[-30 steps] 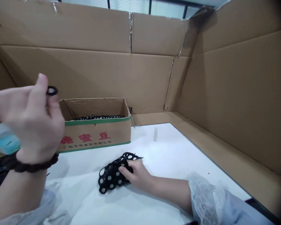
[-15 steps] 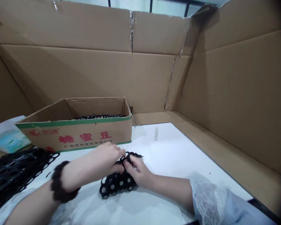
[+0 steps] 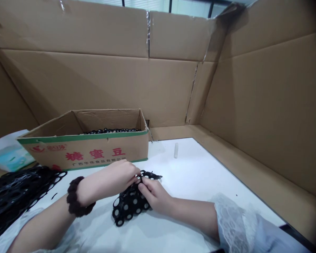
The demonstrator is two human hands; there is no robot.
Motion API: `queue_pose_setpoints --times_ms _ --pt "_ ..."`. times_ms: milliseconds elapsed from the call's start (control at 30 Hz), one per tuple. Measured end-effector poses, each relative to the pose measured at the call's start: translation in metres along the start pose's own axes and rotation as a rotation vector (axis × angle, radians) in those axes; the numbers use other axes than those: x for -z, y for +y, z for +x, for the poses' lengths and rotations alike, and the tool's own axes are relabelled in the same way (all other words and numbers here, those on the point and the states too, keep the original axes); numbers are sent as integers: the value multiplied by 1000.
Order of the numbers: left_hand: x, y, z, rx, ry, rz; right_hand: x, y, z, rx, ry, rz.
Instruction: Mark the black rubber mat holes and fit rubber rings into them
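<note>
A black sheet of joined rings (image 3: 131,203), with pale round discs in many of its holes, lies on the white table in front of me. My left hand (image 3: 118,179), with a dark scrunchie (image 3: 77,196) on the wrist, reaches over its upper part, fingertips pinched on the sheet. Opposite it, my right hand (image 3: 156,195) grips the sheet's right side between thumb and fingers. The fingertips of both hands nearly meet near the top edge. What sits exactly between the left fingertips is hidden.
An open cardboard box (image 3: 84,149) with black ringed pieces inside stands behind my left hand. More black ring sheets (image 3: 18,193) lie at left, before a tissue pack (image 3: 13,156). A small clear tube (image 3: 176,150) rests on the table (image 3: 195,175). Cardboard walls (image 3: 107,84) surround the table.
My left wrist has shifted a little to the right, and its fingers have closed in beside the right thumb. The right hand stays almost in place on the sheet.
</note>
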State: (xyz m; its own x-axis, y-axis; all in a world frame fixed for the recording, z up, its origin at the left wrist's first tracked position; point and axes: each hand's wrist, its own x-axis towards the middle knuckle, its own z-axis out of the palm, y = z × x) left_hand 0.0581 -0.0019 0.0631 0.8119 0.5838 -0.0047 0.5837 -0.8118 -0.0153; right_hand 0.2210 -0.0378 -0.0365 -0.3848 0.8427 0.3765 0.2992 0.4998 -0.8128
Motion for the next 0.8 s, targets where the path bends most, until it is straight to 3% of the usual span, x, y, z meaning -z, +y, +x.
queue_pose_setpoints --times_ms 100,233,400,633,800 --pt "6 9 -3 45 95 38 2 0 2 -31 78 28" --pt "5 14 -2 23 32 42 3 0 1 -50 102 63" --pt "-1 17 3 64 21 139 1 4 -1 11 -11 84" --pt "-1 24 1 36 8 147 -1 8 1 -76 22 63" --pt "-4 12 3 25 -27 77 1 4 2 -68 24 72"
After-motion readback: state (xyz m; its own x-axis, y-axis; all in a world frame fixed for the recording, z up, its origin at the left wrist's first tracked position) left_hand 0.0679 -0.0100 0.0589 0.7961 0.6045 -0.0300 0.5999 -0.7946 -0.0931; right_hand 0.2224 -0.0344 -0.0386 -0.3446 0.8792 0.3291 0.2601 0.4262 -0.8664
